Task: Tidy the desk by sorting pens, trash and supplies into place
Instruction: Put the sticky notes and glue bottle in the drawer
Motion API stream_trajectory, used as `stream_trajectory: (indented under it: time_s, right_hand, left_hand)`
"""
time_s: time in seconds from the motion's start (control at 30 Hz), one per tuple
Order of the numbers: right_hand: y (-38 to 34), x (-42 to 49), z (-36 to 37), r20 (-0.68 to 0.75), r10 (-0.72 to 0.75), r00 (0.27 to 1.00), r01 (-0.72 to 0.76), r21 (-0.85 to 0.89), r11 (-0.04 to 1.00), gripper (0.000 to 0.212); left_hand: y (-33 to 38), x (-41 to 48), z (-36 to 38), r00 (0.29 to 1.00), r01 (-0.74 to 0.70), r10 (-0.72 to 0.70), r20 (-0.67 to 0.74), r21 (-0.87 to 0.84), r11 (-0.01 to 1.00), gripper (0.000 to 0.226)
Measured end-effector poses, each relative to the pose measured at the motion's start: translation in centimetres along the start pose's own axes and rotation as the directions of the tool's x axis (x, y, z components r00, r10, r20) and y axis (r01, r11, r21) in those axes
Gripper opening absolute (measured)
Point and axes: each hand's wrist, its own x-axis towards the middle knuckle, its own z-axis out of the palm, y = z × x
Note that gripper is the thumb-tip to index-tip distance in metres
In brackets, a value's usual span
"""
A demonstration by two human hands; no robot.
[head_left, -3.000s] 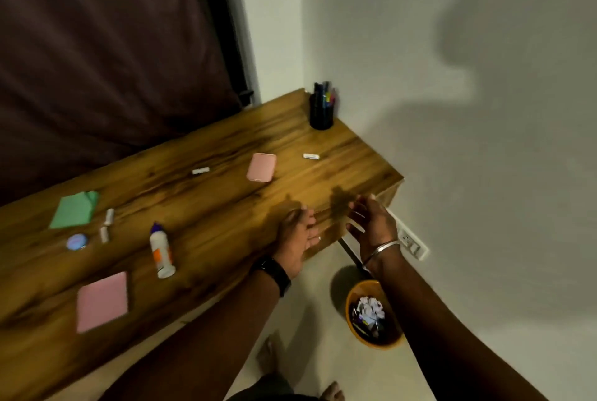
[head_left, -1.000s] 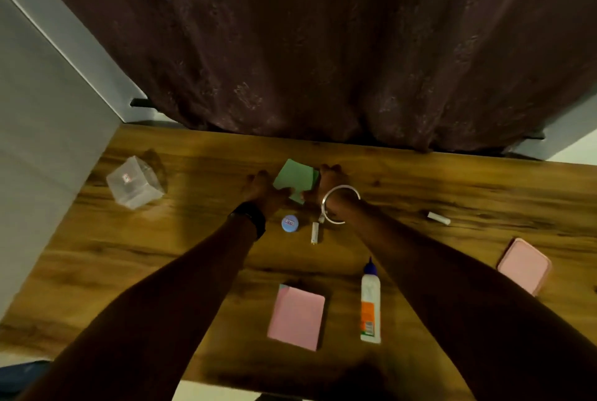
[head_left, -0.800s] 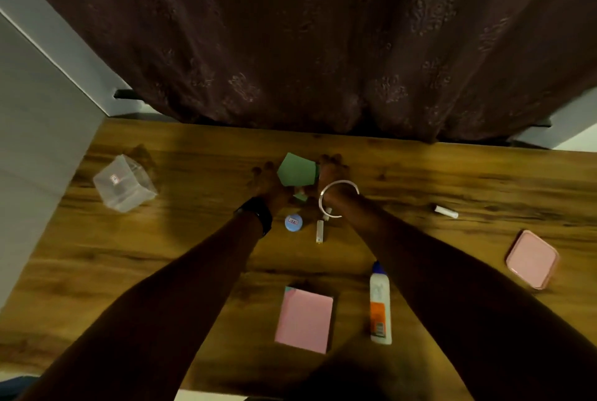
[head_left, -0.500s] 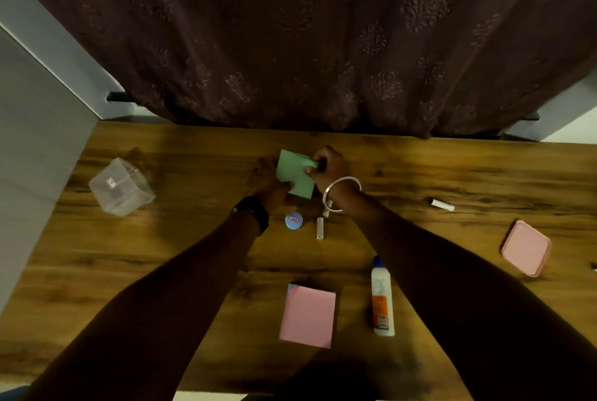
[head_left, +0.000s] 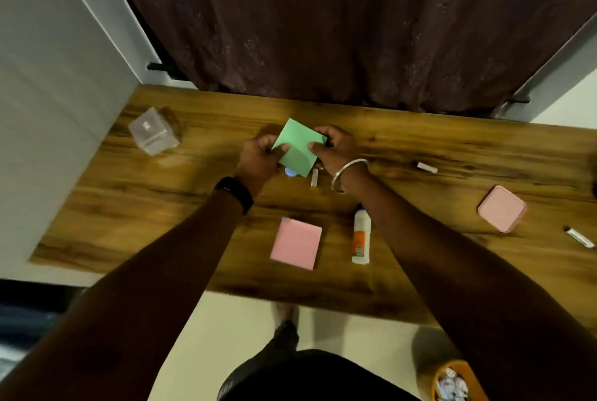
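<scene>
No word, number or brand can be read anywhere here. The white plastic glue bottle with a blue cap (head_left: 361,237), lying on the wooden table (head_left: 161,203), carries an orange label with some darker print, but the print is too blurred to make out. The clear plastic cube-shaped box (head_left: 153,135) near the table's left end has a small pale sticker on its upper face, and the marking on it is illegible. The dark garment (head_left: 307,374) at the bottom edge shows faint pale marks at its lower left; whether they are lettering cannot be told.
</scene>
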Motion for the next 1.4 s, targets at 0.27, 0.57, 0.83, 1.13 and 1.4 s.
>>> stream_trajectory:
  time_s: [0.27, 0.57, 0.83, 1.13, 1.4]
  right_hand:
    - [3.2, -9.0, 0.2, 0.136, 0.282, 0.95, -0.301, 0.152, 0.942, 0.028]
    - [6.2, -14.0, 1.6, 0.08, 0.408, 0.909, -0.395, -0.146, 0.907, 0.027]
    - [6.9, -16.2, 3.0, -0.106, 0.173, 0.979, -0.191, -0.761, 0.619, 0.047]
    - [7.2, -16.8, 3.0, -0.093, 0.546, 0.833, -0.547, -0.295, 0.784, 0.048]
    - [7.1, -17.1, 0.3, -0.051, 0.613, 0.788, -0.545, 0.403, 0.735, 0.035]
  left_hand:
    - [-3.0, -9.6, 0.3, 0.985, 0.124, -0.149, -0.086, -0.251, 0.96, 0.021]
    - [-6.7, -12.8, -0.3, 0.964, 0.24, -0.258, -0.061, -0.215, 0.947, 0.034]
    - [-7.2, -12.5, 0.8, 0.948, 0.181, -0.235, 0.213, 0.246, 0.952, 0.052]
    - [-8.3, -12.9, 2.0, 0.943, 0.279, -0.289, 0.166, 0.078, 0.957, 0.041]
    - [-5.5, -13.5, 3.7, 0.939, 0.338, -0.299, 0.172, -0.288, 0.896, 0.016]
